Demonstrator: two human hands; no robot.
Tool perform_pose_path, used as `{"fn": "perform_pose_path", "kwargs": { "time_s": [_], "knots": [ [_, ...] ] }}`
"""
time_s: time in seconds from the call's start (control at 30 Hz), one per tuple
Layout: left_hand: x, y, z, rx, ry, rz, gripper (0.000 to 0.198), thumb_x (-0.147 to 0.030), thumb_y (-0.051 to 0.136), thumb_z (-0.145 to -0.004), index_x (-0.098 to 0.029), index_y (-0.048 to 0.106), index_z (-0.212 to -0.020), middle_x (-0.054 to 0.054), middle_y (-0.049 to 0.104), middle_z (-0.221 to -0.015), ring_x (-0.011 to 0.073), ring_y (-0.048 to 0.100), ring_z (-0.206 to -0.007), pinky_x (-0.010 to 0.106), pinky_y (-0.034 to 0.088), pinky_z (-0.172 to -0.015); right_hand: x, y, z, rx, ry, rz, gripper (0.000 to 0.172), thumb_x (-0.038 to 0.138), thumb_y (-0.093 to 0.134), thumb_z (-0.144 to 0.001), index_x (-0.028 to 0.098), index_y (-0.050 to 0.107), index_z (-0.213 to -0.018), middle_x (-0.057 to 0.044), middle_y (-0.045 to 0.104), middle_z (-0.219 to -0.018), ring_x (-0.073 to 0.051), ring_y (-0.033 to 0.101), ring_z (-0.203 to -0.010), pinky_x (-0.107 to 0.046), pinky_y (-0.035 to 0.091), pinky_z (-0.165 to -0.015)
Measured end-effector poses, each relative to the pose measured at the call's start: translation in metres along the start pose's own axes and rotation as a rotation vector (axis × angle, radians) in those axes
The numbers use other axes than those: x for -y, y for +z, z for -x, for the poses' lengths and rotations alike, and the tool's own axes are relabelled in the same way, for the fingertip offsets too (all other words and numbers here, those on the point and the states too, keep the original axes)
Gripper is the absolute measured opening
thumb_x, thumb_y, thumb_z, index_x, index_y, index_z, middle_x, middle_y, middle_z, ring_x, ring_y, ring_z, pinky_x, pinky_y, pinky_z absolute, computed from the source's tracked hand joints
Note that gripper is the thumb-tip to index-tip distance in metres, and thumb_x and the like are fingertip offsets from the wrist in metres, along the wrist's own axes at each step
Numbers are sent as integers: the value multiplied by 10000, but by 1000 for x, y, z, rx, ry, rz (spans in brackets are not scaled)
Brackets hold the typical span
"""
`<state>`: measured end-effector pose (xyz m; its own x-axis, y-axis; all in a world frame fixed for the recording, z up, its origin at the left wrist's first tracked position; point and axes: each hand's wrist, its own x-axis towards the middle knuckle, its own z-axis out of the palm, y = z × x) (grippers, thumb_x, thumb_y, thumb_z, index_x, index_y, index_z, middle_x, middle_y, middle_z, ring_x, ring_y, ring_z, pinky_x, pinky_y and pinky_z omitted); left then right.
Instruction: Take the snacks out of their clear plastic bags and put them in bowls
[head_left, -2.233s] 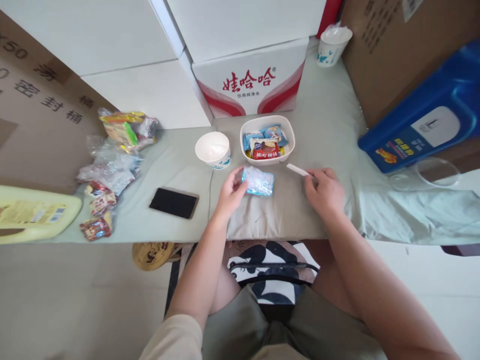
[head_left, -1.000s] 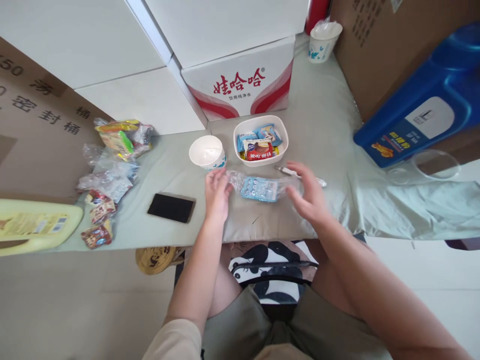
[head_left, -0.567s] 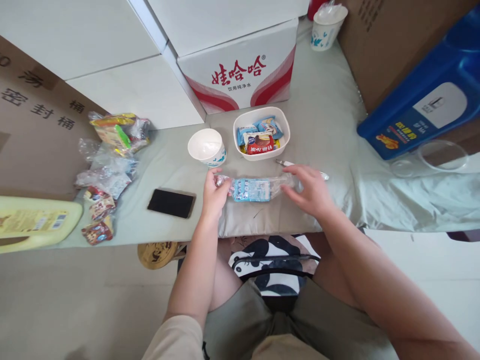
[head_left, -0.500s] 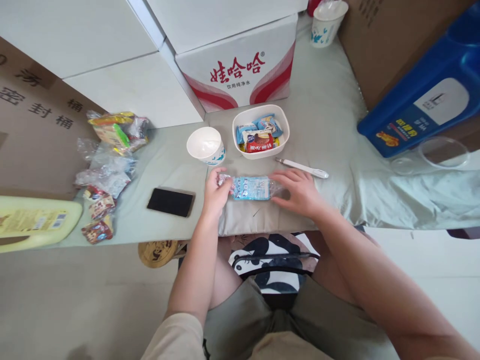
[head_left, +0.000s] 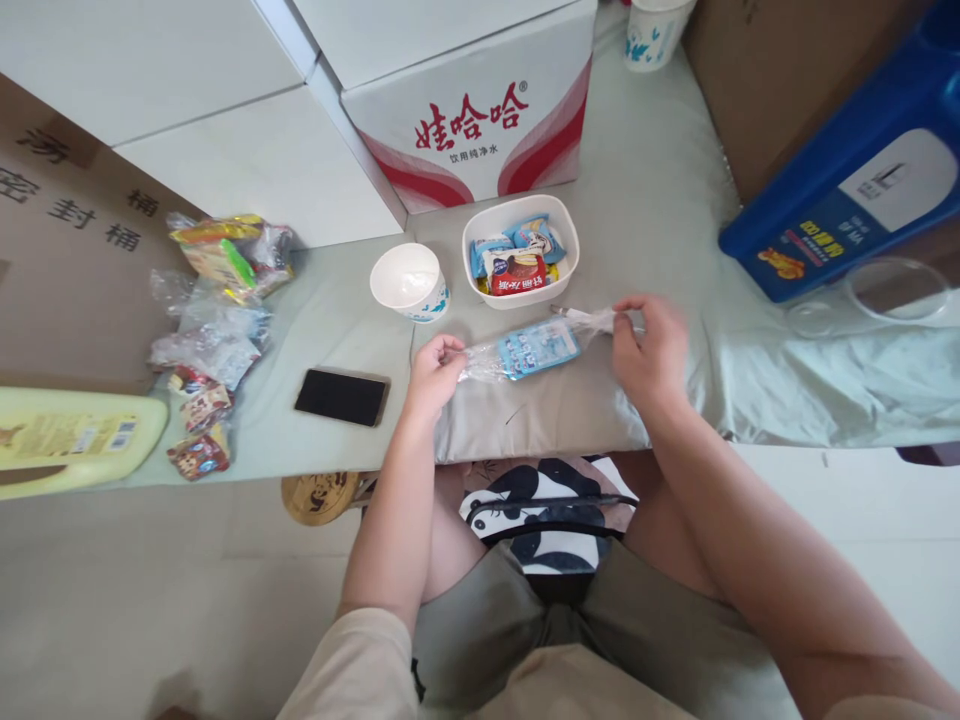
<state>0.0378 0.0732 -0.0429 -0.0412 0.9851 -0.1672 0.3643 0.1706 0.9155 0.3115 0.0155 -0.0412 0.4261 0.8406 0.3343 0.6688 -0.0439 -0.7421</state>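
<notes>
A blue snack packet in clear plastic wrap [head_left: 538, 349] is stretched between my two hands, tilted up to the right. My left hand [head_left: 436, 374] pinches the left end of the plastic. At the other end my right hand [head_left: 652, 352], slightly blurred, is closed on the plastic. Under that right end lies a white pen-shaped tool [head_left: 566, 311], mostly hidden. Just beyond the packet stands a white tub [head_left: 570, 225] holding blue and red wrapped snacks [head_left: 517, 270]. A paper cup [head_left: 410, 283] stands to its left.
A black phone [head_left: 342, 397] lies left of my left hand. Further left are crumpled wrappers and snack packs [head_left: 217, 340] and a yellow jug [head_left: 75, 437]. A white-and-red carton [head_left: 472, 140] stands behind; a blue bottle [head_left: 847, 190] and a clear plastic cup [head_left: 892, 290] are at right.
My right hand has moved right and up, closing on the plastic's right end. The wrap is drawn out longer, and the packet has shifted right and tilted. My left hand keeps its end.
</notes>
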Motion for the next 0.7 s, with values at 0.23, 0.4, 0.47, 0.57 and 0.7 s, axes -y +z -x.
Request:
{"fn": "perform_pose_path", "kwargs": {
  "time_s": [0.23,0.4,0.47,0.57,0.7],
  "knots": [
    [-6,8,8,177,554,-348,330,-261,746,-712,-215,683,-1033,86,656,-1159,254,623,-1136,388,507,-982,14,-3,13,76,-225,46,170,288,510,-885,239,581,-1031,-109,666,-985,-280,636,-978,-451,492,-899],
    [-10,17,13,279,272,-175,134,-314,618,-831,-192,663,-799,26,698,-725,152,641,-651,272,507,-646,15,6,17,229,-225,-40,143,267,503,-884,237,629,-945,-29,646,-729,-200,618,-682,-348,509,-711],
    [-12,17,15,309,190,-74,159,-333,633,-809,-188,647,-745,21,688,-668,141,621,-593,245,470,-572,14,10,18,318,-214,-60,183,264,498,-899,232,657,-984,-34,675,-774,-189,626,-679,-326,509,-677],
    [-15,19,19,355,145,-32,207,-362,630,-807,-189,625,-693,19,682,-644,135,613,-580,236,457,-558,13,18,20,406,-323,-69,282,273,527,-908,217,676,-1140,-107,718,-1110,-243,675,-977,-379,535,-856],
    [-16,25,25,288,246,-203,211,-394,697,-775,-199,626,-738,-18,647,-653,123,574,-597,237,447,-584,17,30,28,510,-484,-3,334,281,598,-896,243,691,-1215,-99,672,-1329,-324,545,-1297,-506,434,-1073]
  ]
}}
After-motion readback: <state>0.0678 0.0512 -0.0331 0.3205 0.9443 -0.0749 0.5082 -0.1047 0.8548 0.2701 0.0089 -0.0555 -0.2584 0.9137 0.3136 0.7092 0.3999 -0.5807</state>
